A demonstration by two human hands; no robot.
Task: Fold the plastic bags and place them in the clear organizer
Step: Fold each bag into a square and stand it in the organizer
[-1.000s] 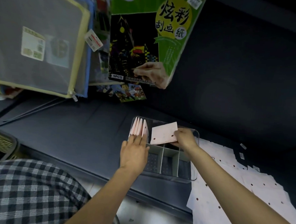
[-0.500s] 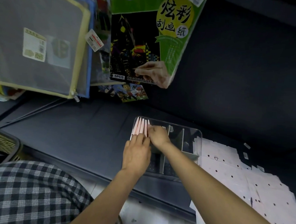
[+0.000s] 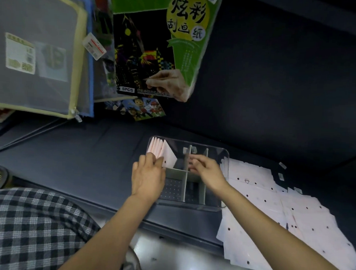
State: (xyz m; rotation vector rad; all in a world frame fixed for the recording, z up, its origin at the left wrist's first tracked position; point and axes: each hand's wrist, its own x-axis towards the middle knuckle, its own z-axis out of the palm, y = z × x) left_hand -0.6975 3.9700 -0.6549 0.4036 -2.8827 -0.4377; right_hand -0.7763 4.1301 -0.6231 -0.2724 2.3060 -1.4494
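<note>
Left hand [image 3: 148, 177]: fingers straight, resting against the near edge of the folded plastic bags [image 3: 161, 153], which stand upright in the far-left compartment of the clear organizer [image 3: 213, 149]. Right hand [image 3: 207, 171]: over the organizer's middle, fingers loosely extended, holding nothing. Unfolded bags [image 3: 272, 212] lie flat just right of the organizer, on the dark shelf [image 3: 79, 160]
</note>
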